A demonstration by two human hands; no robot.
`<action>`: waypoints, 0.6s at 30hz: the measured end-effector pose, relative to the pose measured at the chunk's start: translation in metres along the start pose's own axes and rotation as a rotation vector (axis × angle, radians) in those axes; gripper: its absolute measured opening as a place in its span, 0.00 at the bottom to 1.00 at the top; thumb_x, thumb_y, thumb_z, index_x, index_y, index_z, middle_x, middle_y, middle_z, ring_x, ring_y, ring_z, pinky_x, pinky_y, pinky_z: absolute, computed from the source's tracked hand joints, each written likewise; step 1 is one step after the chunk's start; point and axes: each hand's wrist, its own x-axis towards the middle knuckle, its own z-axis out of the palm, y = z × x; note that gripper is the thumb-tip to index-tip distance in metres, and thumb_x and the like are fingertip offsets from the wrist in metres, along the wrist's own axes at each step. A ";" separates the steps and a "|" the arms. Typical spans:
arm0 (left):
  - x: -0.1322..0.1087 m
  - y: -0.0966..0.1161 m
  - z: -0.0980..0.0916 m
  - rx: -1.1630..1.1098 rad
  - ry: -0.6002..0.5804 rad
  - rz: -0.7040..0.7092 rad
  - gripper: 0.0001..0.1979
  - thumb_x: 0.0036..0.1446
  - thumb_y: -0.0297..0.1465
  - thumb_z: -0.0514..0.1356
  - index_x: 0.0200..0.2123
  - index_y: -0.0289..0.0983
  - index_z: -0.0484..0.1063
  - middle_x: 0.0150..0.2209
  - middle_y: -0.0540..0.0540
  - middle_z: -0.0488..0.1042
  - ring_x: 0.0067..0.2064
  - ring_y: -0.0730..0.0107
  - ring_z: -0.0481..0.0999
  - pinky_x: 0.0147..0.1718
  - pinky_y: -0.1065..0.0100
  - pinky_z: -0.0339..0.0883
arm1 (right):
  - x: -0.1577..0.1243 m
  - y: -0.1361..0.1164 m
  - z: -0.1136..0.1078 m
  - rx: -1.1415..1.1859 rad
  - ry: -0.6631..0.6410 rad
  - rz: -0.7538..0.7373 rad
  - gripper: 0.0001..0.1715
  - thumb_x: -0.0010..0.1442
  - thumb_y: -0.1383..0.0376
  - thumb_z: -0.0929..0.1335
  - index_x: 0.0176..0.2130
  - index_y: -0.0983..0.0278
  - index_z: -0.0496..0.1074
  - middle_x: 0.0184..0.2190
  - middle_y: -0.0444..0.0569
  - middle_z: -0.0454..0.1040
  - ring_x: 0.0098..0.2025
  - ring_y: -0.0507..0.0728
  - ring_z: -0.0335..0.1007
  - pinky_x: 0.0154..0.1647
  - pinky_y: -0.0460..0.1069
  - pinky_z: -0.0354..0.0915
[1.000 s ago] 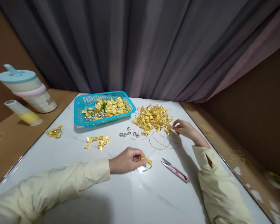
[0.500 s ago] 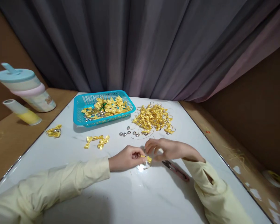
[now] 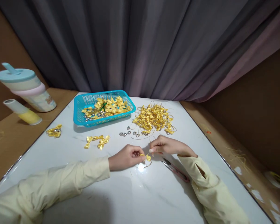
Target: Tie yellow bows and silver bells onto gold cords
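My left hand pinches a small yellow ribbon bow between thumb and fingertips, just above the white tabletop. A thin cord loops down below the bow. Close on its right, my right hand is closed in a pinch on the thin cord, whose end sticks up past the fingers. Thread snips with a pinkish handle lie under and beside my right wrist. Beyond the hands are several silver heart-shaped beads and a heap of yellow bows with cords.
A blue plastic basket holds more bows and silver beads. Loose bows lie left of centre, with another bundle near the left edge. A tumbler and a yellow-white tube stand at left; a tape roll lies right.
My right hand has closed from loosely spread fingers into a pinch on the cord, shifting slightly left. My left hand keeps the bow in nearly the same place.
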 end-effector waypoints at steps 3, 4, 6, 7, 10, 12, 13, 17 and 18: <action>0.000 0.000 -0.001 0.024 0.003 -0.005 0.09 0.50 0.33 0.58 0.23 0.33 0.65 0.21 0.54 0.59 0.25 0.77 0.56 0.24 0.74 0.51 | 0.006 0.003 0.004 -0.191 0.102 -0.083 0.18 0.60 0.62 0.61 0.22 0.67 0.63 0.16 0.38 0.54 0.20 0.46 0.48 0.22 0.42 0.49; 0.000 0.000 -0.001 0.025 0.005 -0.006 0.09 0.50 0.33 0.58 0.23 0.33 0.65 0.21 0.54 0.58 0.25 0.77 0.56 0.24 0.74 0.51 | 0.008 0.005 0.006 -0.252 0.129 -0.106 0.19 0.60 0.62 0.61 0.21 0.67 0.62 0.16 0.38 0.52 0.20 0.46 0.47 0.22 0.43 0.48; 0.000 0.000 -0.002 0.018 0.008 -0.005 0.08 0.50 0.33 0.58 0.24 0.33 0.65 0.20 0.55 0.58 0.25 0.77 0.56 0.24 0.74 0.51 | 0.010 0.009 0.008 -0.343 0.172 -0.135 0.19 0.60 0.63 0.61 0.19 0.66 0.60 0.15 0.37 0.49 0.20 0.46 0.44 0.22 0.43 0.45; 0.000 -0.001 -0.002 0.013 0.008 -0.005 0.08 0.50 0.32 0.58 0.24 0.33 0.65 0.21 0.55 0.58 0.25 0.77 0.56 0.24 0.74 0.51 | 0.011 0.011 0.008 -0.372 0.193 -0.143 0.20 0.60 0.64 0.60 0.19 0.66 0.58 0.15 0.37 0.48 0.20 0.46 0.43 0.22 0.43 0.44; 0.000 -0.001 -0.002 -0.002 0.009 -0.008 0.08 0.50 0.32 0.58 0.24 0.33 0.66 0.21 0.54 0.58 0.25 0.77 0.57 0.24 0.73 0.51 | 0.012 0.014 0.009 -0.406 0.233 -0.149 0.20 0.60 0.64 0.60 0.18 0.65 0.56 0.15 0.37 0.46 0.20 0.47 0.42 0.22 0.43 0.44; 0.000 -0.002 -0.001 -0.007 0.009 -0.014 0.07 0.50 0.31 0.58 0.24 0.33 0.66 0.21 0.54 0.60 0.25 0.77 0.57 0.25 0.73 0.52 | 0.012 0.014 0.008 -0.401 0.234 -0.148 0.21 0.60 0.64 0.60 0.18 0.65 0.55 0.16 0.37 0.45 0.20 0.47 0.41 0.22 0.43 0.44; -0.001 -0.002 -0.001 -0.007 0.009 -0.017 0.07 0.50 0.31 0.58 0.24 0.33 0.66 0.21 0.54 0.61 0.25 0.77 0.57 0.25 0.73 0.52 | 0.012 0.013 0.008 -0.395 0.226 -0.148 0.21 0.60 0.63 0.60 0.18 0.65 0.55 0.15 0.37 0.45 0.20 0.47 0.41 0.22 0.43 0.44; -0.001 -0.001 0.000 -0.026 -0.007 -0.014 0.08 0.50 0.32 0.58 0.25 0.32 0.67 0.23 0.52 0.63 0.26 0.77 0.59 0.26 0.73 0.53 | 0.009 0.007 0.004 -0.351 0.184 -0.112 0.19 0.60 0.62 0.60 0.20 0.66 0.61 0.15 0.37 0.49 0.19 0.46 0.45 0.21 0.42 0.46; 0.000 0.000 0.000 -0.039 -0.019 -0.012 0.08 0.51 0.32 0.59 0.25 0.32 0.67 0.23 0.52 0.63 0.27 0.76 0.59 0.26 0.73 0.54 | 0.008 0.006 0.003 -0.332 0.173 -0.100 0.19 0.60 0.62 0.60 0.21 0.67 0.63 0.15 0.37 0.51 0.19 0.46 0.46 0.21 0.42 0.47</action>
